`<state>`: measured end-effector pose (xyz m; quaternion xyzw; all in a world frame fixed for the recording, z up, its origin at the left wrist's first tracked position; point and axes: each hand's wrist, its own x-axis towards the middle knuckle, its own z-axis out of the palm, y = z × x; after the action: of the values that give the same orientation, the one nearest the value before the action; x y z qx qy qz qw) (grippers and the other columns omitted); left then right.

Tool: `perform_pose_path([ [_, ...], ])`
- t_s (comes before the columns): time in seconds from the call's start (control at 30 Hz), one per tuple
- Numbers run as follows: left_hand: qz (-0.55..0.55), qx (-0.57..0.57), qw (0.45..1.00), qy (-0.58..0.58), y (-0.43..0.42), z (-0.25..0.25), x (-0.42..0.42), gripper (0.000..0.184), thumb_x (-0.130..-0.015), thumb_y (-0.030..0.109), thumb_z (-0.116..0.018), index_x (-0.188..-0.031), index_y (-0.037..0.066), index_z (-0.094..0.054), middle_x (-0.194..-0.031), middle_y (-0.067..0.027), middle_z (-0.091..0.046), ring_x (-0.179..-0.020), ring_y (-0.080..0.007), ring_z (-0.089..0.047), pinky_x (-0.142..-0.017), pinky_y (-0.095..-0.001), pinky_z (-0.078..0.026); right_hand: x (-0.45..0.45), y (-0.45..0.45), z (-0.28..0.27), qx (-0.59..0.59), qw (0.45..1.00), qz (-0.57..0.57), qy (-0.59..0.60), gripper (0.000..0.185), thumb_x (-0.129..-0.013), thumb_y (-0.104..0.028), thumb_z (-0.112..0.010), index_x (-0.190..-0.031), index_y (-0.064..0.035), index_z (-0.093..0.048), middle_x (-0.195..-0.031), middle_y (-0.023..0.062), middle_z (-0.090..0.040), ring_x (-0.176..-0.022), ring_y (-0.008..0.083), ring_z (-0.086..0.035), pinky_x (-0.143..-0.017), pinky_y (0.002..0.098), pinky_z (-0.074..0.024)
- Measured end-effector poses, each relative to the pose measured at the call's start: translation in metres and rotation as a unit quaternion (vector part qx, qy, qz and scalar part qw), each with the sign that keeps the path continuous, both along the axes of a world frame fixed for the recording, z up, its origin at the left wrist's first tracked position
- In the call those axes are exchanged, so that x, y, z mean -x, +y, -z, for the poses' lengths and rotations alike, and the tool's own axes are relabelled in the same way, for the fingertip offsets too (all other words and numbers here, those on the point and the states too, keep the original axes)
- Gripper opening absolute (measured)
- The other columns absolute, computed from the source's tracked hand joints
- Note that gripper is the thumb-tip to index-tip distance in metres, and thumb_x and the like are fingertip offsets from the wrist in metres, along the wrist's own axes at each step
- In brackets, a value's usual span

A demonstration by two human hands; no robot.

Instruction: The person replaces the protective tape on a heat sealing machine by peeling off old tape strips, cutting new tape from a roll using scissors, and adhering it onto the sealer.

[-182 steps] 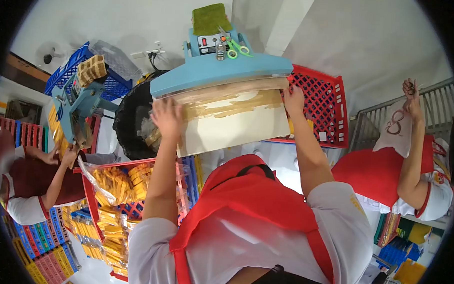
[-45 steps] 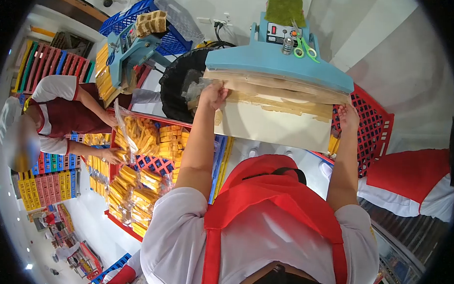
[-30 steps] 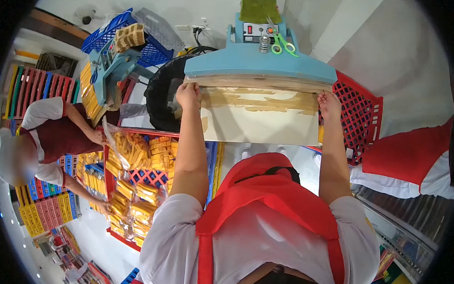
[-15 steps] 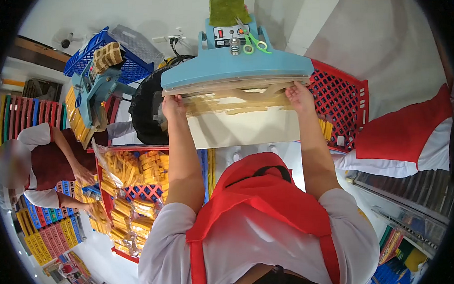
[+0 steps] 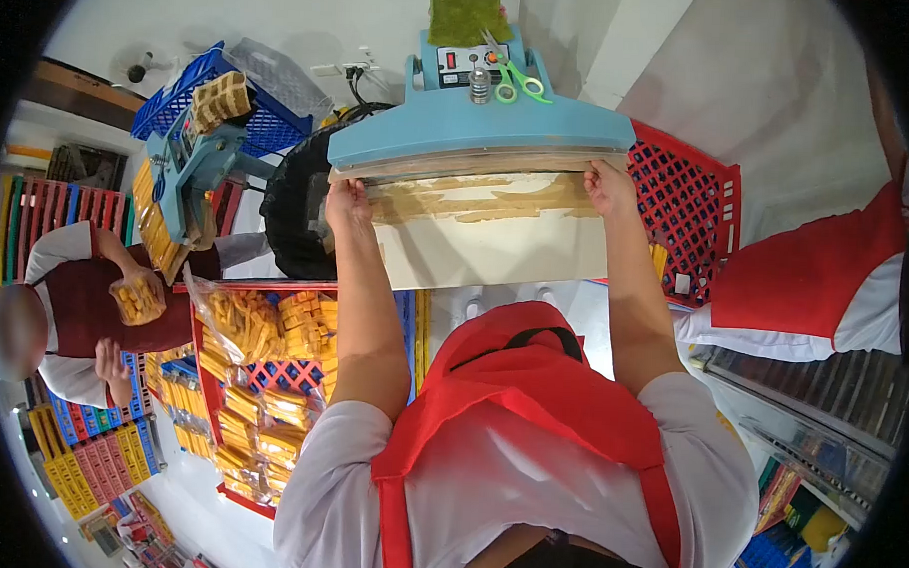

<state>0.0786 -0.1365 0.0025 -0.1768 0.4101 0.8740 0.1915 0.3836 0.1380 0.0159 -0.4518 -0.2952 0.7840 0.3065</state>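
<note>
A large light-blue impulse sealer stands before me, with a brown strip running along the edge of its upper jaw. At the strip's left end my left hand is closed in a pinch. My right hand pinches the other end, close under the jaw's right corner. The strip lies nearly straight between them. Below is the cream work surface, with ragged brown tape along its back. Green-handled scissors and a metal spring rest on the sealer.
A red crate stands at right, near a person in a red apron. Left are a black-lined bin, a red crate of bagged yellow sticks, a second sealer and a co-worker holding a bag.
The brown strip sagged in waves between my hands; now it is drawn straight along the jaw. The co-worker at left has lifted a bag from the crate area.
</note>
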Motion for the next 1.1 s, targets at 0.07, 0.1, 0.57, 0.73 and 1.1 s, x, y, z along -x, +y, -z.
perform_pose_path([
  [0.07, -0.013, -0.003, 1.000, 0.006, 0.000, 0.003, -0.002, 0.008, -0.082, 0.011, -0.047, -0.083, 0.005, -0.052, -0.067, -0.0010, -0.054, -0.053, -0.0083, -0.049, -0.045, -0.0173, -0.040, 0.002, -0.001, 0.000, 0.001, 1.000, 0.005, 0.002, 0.007, -0.074, -0.002, -0.053, -0.080, -0.0047, -0.051, -0.069, 0.0040, -0.052, -0.056, 0.0144, -0.051, -0.047, 0.0238, -0.0419],
  [0.1, -0.026, -0.006, 1.000, 0.011, 0.000, 0.007, -0.002, 0.007, -0.082, 0.010, -0.047, -0.083, 0.005, -0.052, -0.068, -0.0017, -0.055, -0.053, -0.0085, -0.049, -0.045, -0.0173, -0.040, 0.002, 0.001, 0.004, 0.002, 1.000, 0.009, 0.003, 0.006, -0.075, -0.001, -0.052, -0.080, -0.0039, -0.051, -0.070, 0.0049, -0.052, -0.057, 0.0150, -0.052, -0.047, 0.0244, -0.0430],
  [0.57, -0.039, 0.030, 0.999, 0.010, 0.013, -0.003, -0.014, 0.009, -0.083, 0.009, -0.046, -0.089, 0.005, -0.050, -0.069, -0.0013, -0.055, -0.052, -0.0078, -0.048, -0.043, -0.0168, -0.040, 0.006, 0.003, 0.007, 0.004, 0.991, 0.102, 0.081, 0.014, -0.075, 0.003, -0.046, -0.087, -0.0042, -0.044, -0.081, 0.0079, -0.052, -0.072, 0.0189, -0.053, -0.065, 0.0292, -0.0475],
  [0.73, -0.028, -0.020, 0.999, 0.034, 0.014, -0.001, -0.011, 0.008, -0.082, 0.010, -0.048, -0.087, 0.006, -0.052, -0.070, 0.0002, -0.054, -0.052, -0.0068, -0.048, -0.043, -0.0161, -0.039, 0.002, 0.004, 0.013, 0.031, 0.987, 0.134, 0.080, 0.017, -0.077, 0.003, -0.047, -0.089, -0.0086, -0.045, -0.081, 0.0047, -0.053, -0.069, 0.0160, -0.053, -0.065, 0.0273, -0.0469],
  [1.1, -0.066, -0.095, 0.993, -0.038, 0.023, 0.003, -0.009, 0.012, -0.083, 0.009, -0.045, -0.090, 0.002, -0.052, -0.081, -0.0044, -0.056, -0.070, -0.0123, -0.054, -0.058, -0.0191, -0.047, 0.005, -0.007, 0.008, 0.119, 0.986, 0.013, 0.118, 0.014, -0.081, -0.010, -0.047, -0.095, -0.0104, -0.045, -0.084, 0.0032, -0.052, -0.080, 0.0164, -0.050, -0.070, 0.0300, -0.0428],
])
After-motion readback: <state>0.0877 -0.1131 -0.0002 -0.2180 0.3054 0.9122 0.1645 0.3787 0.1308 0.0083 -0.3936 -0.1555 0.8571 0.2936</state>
